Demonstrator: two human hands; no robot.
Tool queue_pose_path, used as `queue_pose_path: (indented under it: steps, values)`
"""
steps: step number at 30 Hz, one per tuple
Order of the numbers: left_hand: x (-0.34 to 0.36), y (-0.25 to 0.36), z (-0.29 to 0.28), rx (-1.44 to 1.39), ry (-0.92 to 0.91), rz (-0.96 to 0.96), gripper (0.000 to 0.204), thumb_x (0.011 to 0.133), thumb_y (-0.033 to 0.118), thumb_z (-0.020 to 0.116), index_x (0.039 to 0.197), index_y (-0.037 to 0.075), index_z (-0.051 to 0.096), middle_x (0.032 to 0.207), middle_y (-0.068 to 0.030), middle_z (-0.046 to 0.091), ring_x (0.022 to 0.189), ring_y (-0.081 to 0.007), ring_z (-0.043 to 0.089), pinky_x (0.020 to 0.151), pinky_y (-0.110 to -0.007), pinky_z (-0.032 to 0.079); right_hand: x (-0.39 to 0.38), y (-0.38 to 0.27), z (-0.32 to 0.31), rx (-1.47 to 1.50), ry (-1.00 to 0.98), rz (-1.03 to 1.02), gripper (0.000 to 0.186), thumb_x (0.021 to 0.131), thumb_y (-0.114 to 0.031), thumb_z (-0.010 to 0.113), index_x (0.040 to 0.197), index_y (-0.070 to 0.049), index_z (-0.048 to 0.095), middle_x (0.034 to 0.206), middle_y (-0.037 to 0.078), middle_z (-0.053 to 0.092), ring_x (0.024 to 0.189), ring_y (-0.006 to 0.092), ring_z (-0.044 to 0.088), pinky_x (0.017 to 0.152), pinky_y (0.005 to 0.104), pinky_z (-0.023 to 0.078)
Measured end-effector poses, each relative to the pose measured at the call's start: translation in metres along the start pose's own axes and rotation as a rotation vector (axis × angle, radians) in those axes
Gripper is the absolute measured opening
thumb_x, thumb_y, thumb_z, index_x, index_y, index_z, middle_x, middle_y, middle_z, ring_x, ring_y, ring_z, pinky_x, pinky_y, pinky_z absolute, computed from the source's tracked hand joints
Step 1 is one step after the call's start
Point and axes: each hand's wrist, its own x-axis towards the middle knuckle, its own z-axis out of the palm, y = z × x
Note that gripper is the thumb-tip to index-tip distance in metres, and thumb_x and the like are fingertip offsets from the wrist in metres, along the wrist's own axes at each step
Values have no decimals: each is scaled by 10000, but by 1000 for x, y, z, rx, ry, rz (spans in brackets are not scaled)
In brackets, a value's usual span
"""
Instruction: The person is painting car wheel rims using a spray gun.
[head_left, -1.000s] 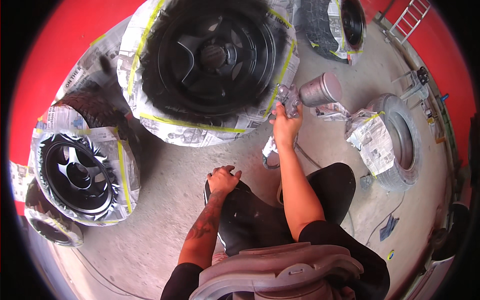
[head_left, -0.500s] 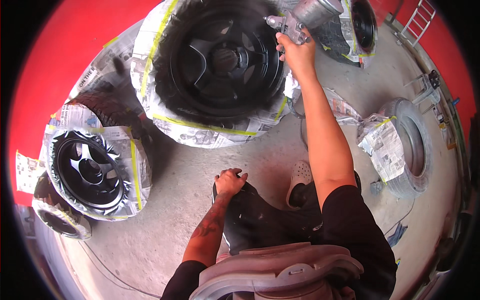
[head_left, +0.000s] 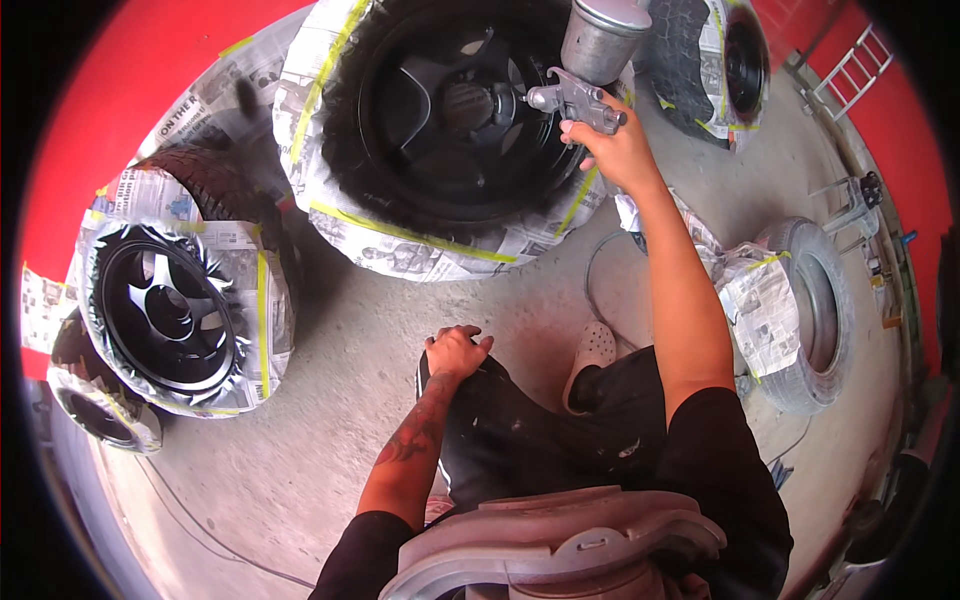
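My right hand (head_left: 624, 150) is wrapped around the handle of a metal spray gun (head_left: 572, 97) with a silver paint cup on top. Its nozzle points left at a black spoked wheel rim (head_left: 415, 95), with a gap between them. Newspaper (head_left: 400, 250) and yellow tape mask the tire around this rim, and black paint covers the paper's inner part. Lower down, my left hand (head_left: 457, 350) lies over my knee, holding nothing, fingers laid out.
On the left stands a second masked wheel (head_left: 170, 310), with a smaller-looking one (head_left: 100, 415) beside it. Another masked wheel (head_left: 745, 65) is at the far right. A tire (head_left: 815, 330) with newspaper leans at right. A hose (head_left: 590, 275) crosses the concrete floor; a ladder (head_left: 855, 70) stands beyond.
My right hand has drawn the spray gun a little nearer and to the right, and the gun's angle has changed. The view has shifted slightly. My left hand stays on the knee.
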Motion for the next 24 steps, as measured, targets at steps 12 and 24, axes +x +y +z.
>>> queue_pose_path:
  steps: [12, 24]
  values:
    - [1, 4, -2, -12, -33, -7, 453, 836, 527, 612, 1141, 219, 741, 1196, -108, 688, 1215, -272, 578, 1104, -515, 333, 5, 10, 22, -135, 313, -59, 481, 820, -127, 688, 1284, -37, 597, 1027, 148, 718, 937, 254, 687, 852, 325, 501]
    - [-1, 5, -1, -42, -14, 0, 439, 837, 525, 611, 1125, 223, 749, 1148, -110, 705, 1193, -277, 590, 1086, -513, 343, 18, -40, 53, -75, -185, -140, 461, 830, -171, 704, 1282, -120, 630, 762, 27, 665, 657, 85, 605, 517, 257, 498]
